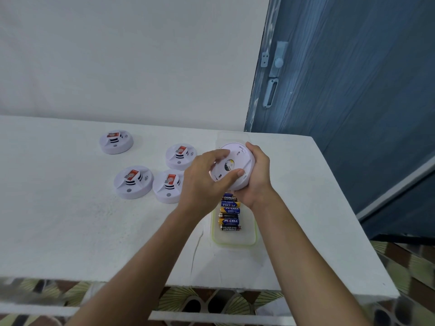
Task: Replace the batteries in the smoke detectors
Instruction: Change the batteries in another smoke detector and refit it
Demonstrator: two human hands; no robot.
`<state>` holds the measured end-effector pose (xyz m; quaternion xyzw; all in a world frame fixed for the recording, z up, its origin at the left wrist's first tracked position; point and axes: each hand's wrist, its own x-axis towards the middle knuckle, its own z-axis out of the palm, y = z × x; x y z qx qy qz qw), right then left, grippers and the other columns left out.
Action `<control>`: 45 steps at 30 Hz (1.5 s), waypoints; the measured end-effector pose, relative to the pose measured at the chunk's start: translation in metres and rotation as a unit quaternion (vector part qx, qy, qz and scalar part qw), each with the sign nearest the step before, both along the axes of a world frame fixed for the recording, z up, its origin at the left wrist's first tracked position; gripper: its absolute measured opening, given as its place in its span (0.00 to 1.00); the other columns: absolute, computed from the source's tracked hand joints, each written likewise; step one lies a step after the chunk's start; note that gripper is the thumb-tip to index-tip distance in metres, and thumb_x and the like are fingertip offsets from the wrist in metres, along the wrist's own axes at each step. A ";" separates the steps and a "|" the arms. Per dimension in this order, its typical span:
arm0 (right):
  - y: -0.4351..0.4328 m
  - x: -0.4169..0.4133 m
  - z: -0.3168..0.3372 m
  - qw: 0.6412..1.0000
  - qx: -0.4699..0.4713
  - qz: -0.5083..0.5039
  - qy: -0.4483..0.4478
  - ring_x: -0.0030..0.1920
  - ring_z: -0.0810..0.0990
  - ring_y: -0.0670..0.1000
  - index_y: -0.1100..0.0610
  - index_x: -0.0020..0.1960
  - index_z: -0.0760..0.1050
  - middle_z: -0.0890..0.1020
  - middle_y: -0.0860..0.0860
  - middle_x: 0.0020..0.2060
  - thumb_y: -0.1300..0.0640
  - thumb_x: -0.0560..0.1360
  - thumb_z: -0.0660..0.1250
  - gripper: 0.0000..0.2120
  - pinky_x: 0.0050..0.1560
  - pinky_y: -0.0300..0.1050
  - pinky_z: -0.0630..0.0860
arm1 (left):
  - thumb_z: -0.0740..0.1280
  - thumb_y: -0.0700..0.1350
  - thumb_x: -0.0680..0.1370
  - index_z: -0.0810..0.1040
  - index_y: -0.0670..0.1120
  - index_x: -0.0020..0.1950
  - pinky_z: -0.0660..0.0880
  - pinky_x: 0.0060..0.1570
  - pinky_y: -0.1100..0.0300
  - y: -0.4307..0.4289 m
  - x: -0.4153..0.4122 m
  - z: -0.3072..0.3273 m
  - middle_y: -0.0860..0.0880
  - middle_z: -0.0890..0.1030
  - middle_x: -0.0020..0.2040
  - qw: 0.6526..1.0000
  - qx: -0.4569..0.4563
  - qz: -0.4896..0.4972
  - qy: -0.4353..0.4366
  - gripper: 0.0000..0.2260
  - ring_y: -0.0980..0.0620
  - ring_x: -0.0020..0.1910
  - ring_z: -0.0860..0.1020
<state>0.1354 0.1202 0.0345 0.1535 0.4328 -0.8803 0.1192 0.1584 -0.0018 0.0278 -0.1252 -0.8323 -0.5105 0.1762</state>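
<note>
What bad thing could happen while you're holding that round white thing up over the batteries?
The smoke detector is held in the air by both hands, right hand cupping it, left hand spread across its back. If it slips, it may drop onto the batteries in the clear tray below and scatter them.

Battery row (230,214) top end hidden behind held detector (235,165); detector label too small to read.
</note>
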 end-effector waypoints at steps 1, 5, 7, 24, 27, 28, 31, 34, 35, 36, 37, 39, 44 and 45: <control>0.000 0.000 0.000 1.000 0.000 0.001 0.001 0.51 0.80 0.56 0.54 0.59 0.80 0.83 0.56 0.46 0.38 0.78 0.57 0.24 0.44 0.48 0.80 | 0.74 0.55 0.72 0.78 0.52 0.62 0.77 0.54 0.61 0.000 0.000 0.000 0.61 0.77 0.53 1.000 -0.005 -0.003 0.004 0.20 0.61 0.54 0.75; -0.001 0.000 -0.002 1.000 -0.002 -0.001 0.004 0.53 0.79 0.56 0.54 0.60 0.80 0.82 0.56 0.47 0.38 0.78 0.57 0.24 0.44 0.47 0.80 | 0.73 0.56 0.71 0.78 0.52 0.60 0.78 0.53 0.59 0.002 0.000 0.001 0.60 0.77 0.53 1.000 0.001 0.010 0.011 0.19 0.60 0.53 0.76; -0.001 0.000 -0.002 1.000 0.001 -0.001 0.007 0.52 0.80 0.56 0.54 0.58 0.81 0.83 0.56 0.47 0.38 0.78 0.57 0.24 0.45 0.47 0.79 | 0.73 0.57 0.71 0.78 0.52 0.61 0.78 0.53 0.60 0.003 0.001 0.001 0.60 0.77 0.54 1.000 0.004 0.014 0.007 0.21 0.59 0.54 0.76; 0.007 0.003 -0.001 0.999 0.012 0.040 0.010 0.48 0.81 0.55 0.55 0.53 0.82 0.84 0.57 0.46 0.39 0.79 0.57 0.24 0.45 0.48 0.78 | 0.77 0.54 0.69 0.78 0.51 0.63 0.74 0.51 0.71 -0.004 -0.005 0.007 0.57 0.79 0.55 0.999 0.015 -0.017 -0.024 0.25 0.61 0.53 0.76; 0.004 0.001 -0.003 0.999 0.014 0.030 0.003 0.52 0.80 0.56 0.55 0.59 0.80 0.82 0.57 0.49 0.38 0.78 0.57 0.24 0.47 0.49 0.78 | 0.77 0.55 0.68 0.78 0.50 0.64 0.75 0.49 0.70 -0.001 -0.004 0.005 0.56 0.79 0.56 0.999 0.019 -0.004 -0.032 0.25 0.60 0.53 0.76; 0.004 0.001 -0.004 1.000 0.011 0.027 0.003 0.53 0.79 0.56 0.55 0.60 0.80 0.82 0.57 0.50 0.38 0.78 0.57 0.25 0.47 0.49 0.78 | 0.77 0.55 0.69 0.78 0.50 0.63 0.75 0.48 0.71 0.000 -0.004 0.005 0.56 0.80 0.56 0.999 0.024 0.003 -0.038 0.25 0.60 0.52 0.77; 0.002 0.001 -0.005 1.000 0.000 0.012 -0.003 0.53 0.79 0.56 0.55 0.61 0.79 0.81 0.58 0.51 0.38 0.78 0.57 0.25 0.48 0.49 0.77 | 0.77 0.54 0.69 0.78 0.49 0.64 0.73 0.48 0.73 0.001 -0.004 0.006 0.56 0.80 0.58 0.998 0.027 0.010 -0.053 0.25 0.60 0.52 0.77; 0.003 0.000 -0.005 1.000 -0.014 0.006 -0.015 0.52 0.79 0.56 0.56 0.64 0.79 0.81 0.57 0.50 0.39 0.77 0.57 0.27 0.46 0.48 0.78 | 0.76 0.54 0.70 0.80 0.50 0.62 0.75 0.52 0.70 0.001 -0.001 0.004 0.55 0.81 0.58 0.999 0.024 -0.006 -0.049 0.23 0.60 0.54 0.77; 0.003 -0.001 -0.004 1.000 -0.016 0.009 -0.020 0.52 0.79 0.56 0.57 0.66 0.78 0.81 0.57 0.50 0.39 0.77 0.57 0.29 0.46 0.48 0.78 | 0.75 0.54 0.70 0.80 0.50 0.62 0.74 0.53 0.70 0.000 -0.001 0.002 0.55 0.81 0.59 0.999 0.016 -0.013 -0.037 0.21 0.61 0.55 0.77; 0.005 -0.001 -0.004 0.999 -0.018 0.016 -0.025 0.52 0.79 0.57 0.57 0.68 0.77 0.81 0.57 0.51 0.38 0.76 0.57 0.30 0.46 0.48 0.78 | 0.75 0.53 0.71 0.81 0.50 0.61 0.72 0.53 0.73 0.000 0.000 0.000 0.55 0.81 0.59 1.000 0.003 -0.018 -0.023 0.20 0.62 0.56 0.76; 0.006 -0.001 -0.004 0.999 -0.022 0.024 -0.030 0.52 0.79 0.57 0.56 0.69 0.76 0.81 0.57 0.51 0.38 0.76 0.57 0.30 0.46 0.48 0.78 | 0.74 0.53 0.72 0.81 0.50 0.62 0.69 0.53 0.75 0.000 0.000 -0.003 0.54 0.80 0.60 1.000 -0.016 -0.019 -0.010 0.19 0.61 0.57 0.74; 0.006 -0.001 -0.004 0.998 -0.037 0.038 -0.043 0.53 0.79 0.58 0.55 0.69 0.76 0.82 0.57 0.52 0.37 0.75 0.58 0.31 0.49 0.50 0.78 | 0.71 0.54 0.75 0.81 0.50 0.62 0.66 0.55 0.73 -0.001 -0.001 -0.008 0.52 0.79 0.62 0.998 -0.052 -0.015 0.016 0.18 0.56 0.60 0.72; 0.009 -0.002 -0.005 0.995 -0.064 0.054 -0.050 0.55 0.77 0.59 0.55 0.64 0.79 0.82 0.59 0.53 0.38 0.75 0.57 0.27 0.51 0.52 0.75 | 0.58 0.58 0.80 0.77 0.56 0.66 0.58 0.57 0.57 -0.007 -0.005 -0.016 0.55 0.75 0.65 0.985 -0.160 -0.021 0.055 0.18 0.52 0.62 0.65; 0.009 -0.001 -0.004 0.995 -0.071 0.053 -0.049 0.54 0.77 0.59 0.54 0.62 0.79 0.82 0.59 0.52 0.40 0.75 0.57 0.25 0.50 0.51 0.75 | 0.58 0.58 0.80 0.75 0.58 0.67 0.57 0.57 0.57 -0.009 -0.005 -0.015 0.59 0.73 0.66 0.985 -0.163 -0.033 0.037 0.17 0.55 0.62 0.63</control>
